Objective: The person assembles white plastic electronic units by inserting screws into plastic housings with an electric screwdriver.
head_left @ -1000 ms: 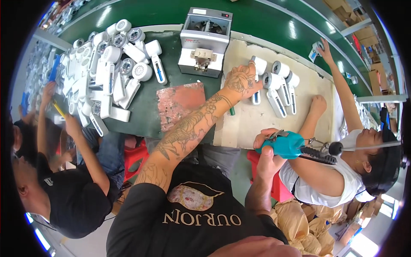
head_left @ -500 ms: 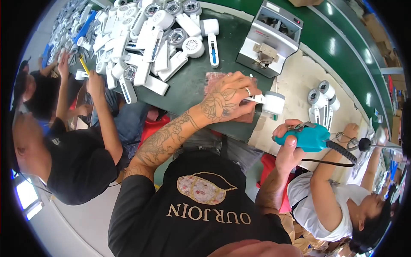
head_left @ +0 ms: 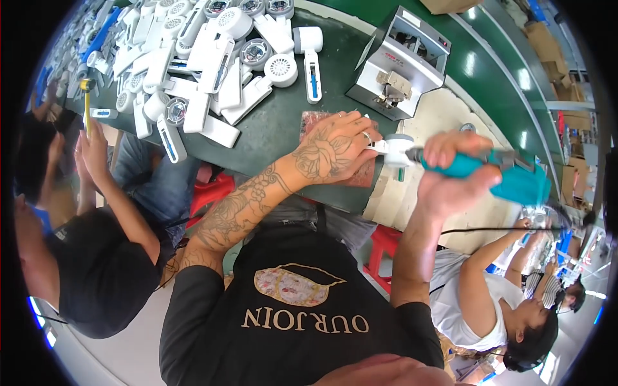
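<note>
My left hand (head_left: 338,147) is closed on a white handheld fan (head_left: 400,149), pressing its handle down on a worn reddish pad (head_left: 364,175). The fan's round head sticks out to the right past my fingers. My right hand (head_left: 454,183) grips a teal electric screwdriver (head_left: 524,183), tilted nearly level and pointing left. Its dark tip meets or nearly meets the fan head; I cannot tell whether it touches. A black cord (head_left: 496,229) runs beneath the tool.
A grey metal machine (head_left: 400,71) stands beyond my hands. Many white fans (head_left: 219,77) lie piled at the back left, one fan (head_left: 311,64) apart from them. At left a person holds a yellow-handled tool (head_left: 87,106); another person in white (head_left: 479,299) sits at right.
My right hand has raised the screwdriver and turned it so its tip is at the fan head. The left hand keeps its hold on the fan, whose head has turned slightly.
</note>
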Action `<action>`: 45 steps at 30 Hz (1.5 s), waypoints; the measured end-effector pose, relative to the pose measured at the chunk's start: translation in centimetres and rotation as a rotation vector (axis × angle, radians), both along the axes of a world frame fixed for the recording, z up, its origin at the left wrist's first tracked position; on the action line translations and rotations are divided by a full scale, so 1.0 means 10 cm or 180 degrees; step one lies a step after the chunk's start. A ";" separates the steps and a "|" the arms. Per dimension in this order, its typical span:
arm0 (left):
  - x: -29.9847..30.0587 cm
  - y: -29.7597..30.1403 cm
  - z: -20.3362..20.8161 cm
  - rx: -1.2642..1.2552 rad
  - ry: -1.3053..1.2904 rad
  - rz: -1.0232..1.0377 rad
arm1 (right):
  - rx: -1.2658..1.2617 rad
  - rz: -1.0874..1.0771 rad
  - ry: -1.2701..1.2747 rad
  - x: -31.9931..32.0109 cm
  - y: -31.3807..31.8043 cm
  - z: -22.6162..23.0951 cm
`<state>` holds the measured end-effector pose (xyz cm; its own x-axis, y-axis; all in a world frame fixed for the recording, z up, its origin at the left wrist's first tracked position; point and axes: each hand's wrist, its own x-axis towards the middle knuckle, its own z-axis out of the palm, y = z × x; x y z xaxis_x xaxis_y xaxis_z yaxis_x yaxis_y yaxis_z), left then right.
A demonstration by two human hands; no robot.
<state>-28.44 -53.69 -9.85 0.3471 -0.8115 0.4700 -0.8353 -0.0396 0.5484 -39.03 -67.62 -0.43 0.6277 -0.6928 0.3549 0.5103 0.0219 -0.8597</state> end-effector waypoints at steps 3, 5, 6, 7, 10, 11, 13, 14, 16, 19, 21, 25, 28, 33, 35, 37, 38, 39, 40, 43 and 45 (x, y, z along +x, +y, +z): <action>0.11 -0.01 0.03 0.0314 0.0316 -0.0144 | -0.0331 -0.0142 -0.0036 0.42 -0.19 -0.13; 0.14 -0.04 -0.07 0.0245 0.0232 0.0058 | -0.0661 -0.0309 0.0176 0.65 -0.23 -0.13; 0.16 -0.03 -0.05 0.0308 0.0313 0.0000 | -0.0715 -0.0364 0.0288 0.74 -0.23 -0.13; 0.17 -0.02 -0.04 0.0376 0.0398 -0.0060 | -0.0614 -0.0403 0.0437 0.81 -0.23 -0.13; 0.11 0.00 -0.14 0.0160 0.0223 0.0077 | -0.0592 -0.0396 0.0182 0.94 -0.28 -0.29; 0.10 0.01 -0.15 0.0096 0.0208 0.0106 | -0.0611 -0.0389 0.0200 0.94 -0.27 -0.32; 0.08 0.00 -0.17 0.0070 0.0248 0.0107 | -0.0584 -0.0417 0.0263 0.92 -0.26 -0.36; 0.07 -0.01 -0.16 0.0045 0.0275 0.0107 | -0.0555 -0.0448 0.0311 0.90 -0.25 -0.38; 0.11 -0.03 -0.15 0.0120 0.0262 0.0080 | -0.0701 -0.0366 0.0439 0.90 -0.26 -0.37; 0.14 0.01 -0.10 0.0021 0.0163 0.0226 | -0.0606 -0.0376 0.0841 0.79 -0.13 -0.25; 0.16 -0.01 -0.08 0.0070 0.0246 0.0193 | -0.0514 -0.0398 0.0793 0.59 -0.07 -0.22; 0.15 -0.02 -0.12 0.0134 0.0316 0.0107 | -0.0456 -0.0272 0.0737 0.39 -0.03 -0.24; 0.13 0.00 -0.08 0.0255 0.0349 0.0146 | -0.0481 -0.0199 0.0770 0.37 -0.01 -0.27; 0.09 0.00 -0.12 0.0226 0.0332 0.0142 | -0.0344 -0.0235 0.0756 0.34 -0.01 -0.37; 0.07 -0.01 -0.14 0.0200 0.0298 0.0168 | -0.0294 -0.0250 0.0797 0.36 0.00 -0.40; 0.06 -0.03 -0.13 0.0166 0.0273 0.0169 | -0.0379 -0.0246 0.0712 0.38 -0.03 -0.48; 0.05 -0.02 -0.10 0.0213 0.0244 0.0205 | -0.0369 -0.0255 0.0725 0.38 -0.02 -0.48; 0.05 -0.02 -0.08 0.0258 0.0216 0.0237 | -0.0418 -0.0231 0.0749 0.39 0.00 -0.46; 0.05 -0.02 -0.07 0.0264 0.0228 0.0221 | -0.0469 -0.0209 0.0771 0.40 0.00 -0.46; 0.07 -0.02 -0.04 0.0359 0.0220 0.0239 | -0.0412 -0.0241 0.0853 0.44 0.01 -0.48; 0.05 -0.01 -0.06 0.0256 0.0114 0.0248 | -0.0362 -0.0250 0.0869 0.43 0.01 -0.46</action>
